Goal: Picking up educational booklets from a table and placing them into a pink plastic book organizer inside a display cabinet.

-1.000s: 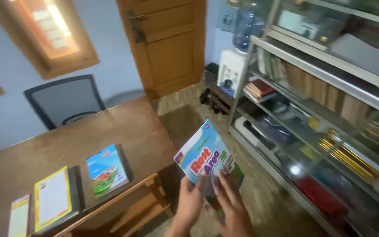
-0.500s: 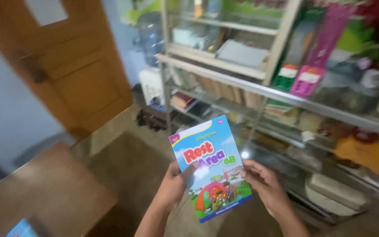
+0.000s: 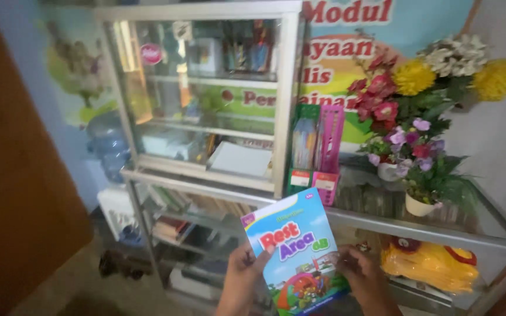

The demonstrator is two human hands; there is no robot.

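Fingers (image 3: 263, 253) of both your hands pinch the colourful booklet (image 3: 294, 251)
Left hand (image 3: 242, 274) and right hand (image 3: 363, 275) grip opposite edges, cover facing you, below the glass cabinet (image 3: 206, 99)

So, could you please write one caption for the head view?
Both hands, left hand and right hand, hold a colourful booklet before a glass display cabinet.

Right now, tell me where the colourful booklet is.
In the head view, the colourful booklet is low and centre, held between the left hand and right hand, in front of the glass cabinet, below the pink file holder.
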